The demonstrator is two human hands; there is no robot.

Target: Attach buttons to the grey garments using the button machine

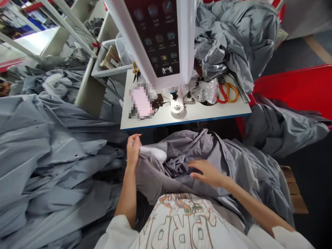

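Note:
Grey fabric (pixel 181 145) lies bunched across my lap, below the front edge of a white machine table (pixel 155 119). My left hand (pixel 133 152) is closed on the left edge of this fabric. A white patch (pixel 155 153) of material shows beside those fingers. My right hand (pixel 207 173) is over the middle of the fabric, its fingers and thumb apart, with nothing held. Its fingertips are a little blurred, and I cannot tell whether they touch the cloth. A machine head with a dark icon panel (pixel 158 34) stands over the table.
Scissors (pixel 228 92) with red and orange handles lie on the table's right, by clear plastic (pixel 210 90). A blurred pink object (pixel 141 102) is on the left. Grey cloth piles (pixel 31 155) fill the left side. A red surface (pixel 298 90) is at right.

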